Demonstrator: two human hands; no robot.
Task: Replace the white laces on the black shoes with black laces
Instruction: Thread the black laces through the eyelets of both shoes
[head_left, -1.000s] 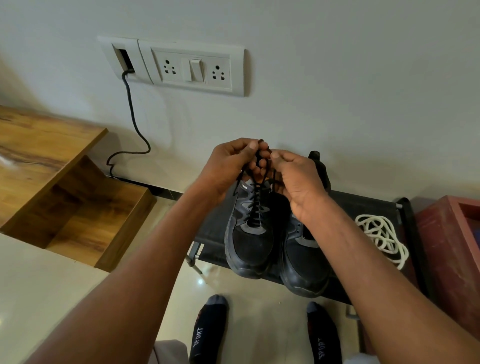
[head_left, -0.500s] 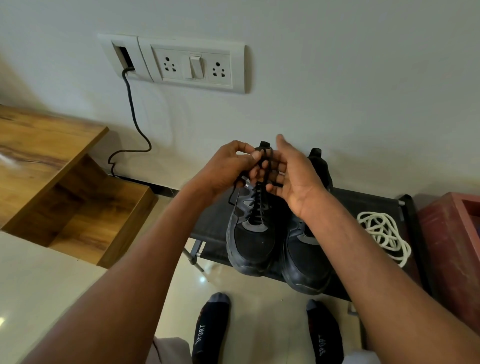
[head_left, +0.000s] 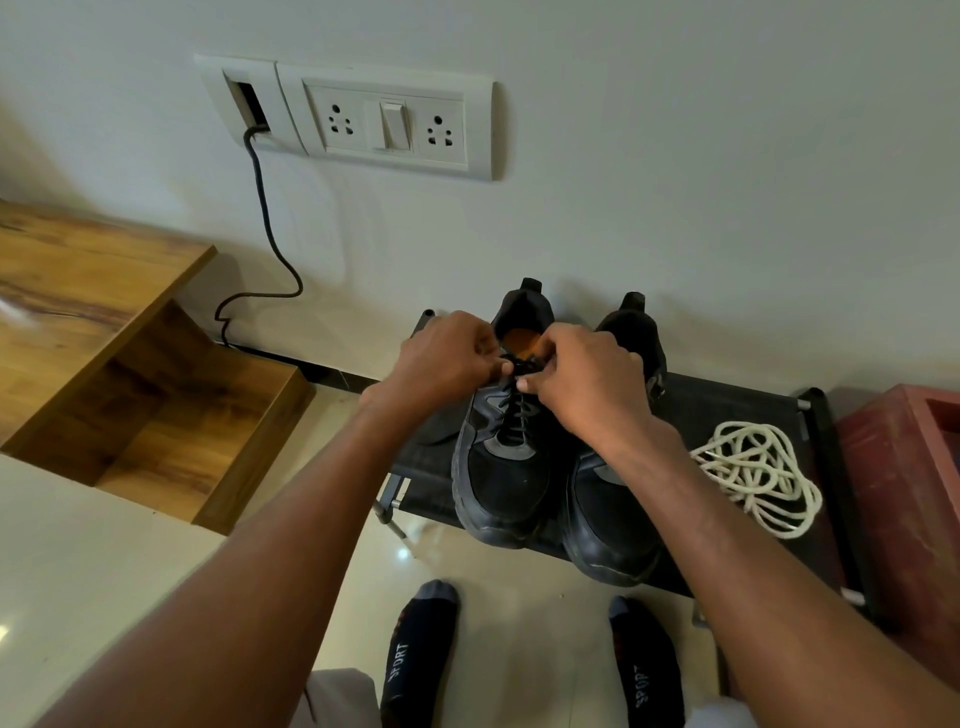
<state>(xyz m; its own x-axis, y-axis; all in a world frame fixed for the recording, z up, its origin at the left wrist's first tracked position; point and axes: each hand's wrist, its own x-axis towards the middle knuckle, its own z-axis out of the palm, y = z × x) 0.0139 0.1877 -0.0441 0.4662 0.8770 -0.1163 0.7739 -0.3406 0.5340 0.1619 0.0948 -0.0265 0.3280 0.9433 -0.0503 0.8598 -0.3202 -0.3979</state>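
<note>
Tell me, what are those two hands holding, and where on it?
Both the left hand and right hand pinch the black lace at its top end, above the tongue of the left-side shoe.

A pale wall with a socket panel rises above the grip, wooden shelving left, glossy cream floor below.

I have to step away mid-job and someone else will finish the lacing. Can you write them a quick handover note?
Left hand and right hand: both pinch the black lace at the top eyelets of the left shoe.
Both shoes sit on the black rack; the removed white laces lie in a heap beside the right shoe.
Done: left shoe threaded in black.
Left: tie it off. The right shoe's lacing is hidden by the arm, so check it.
</note>
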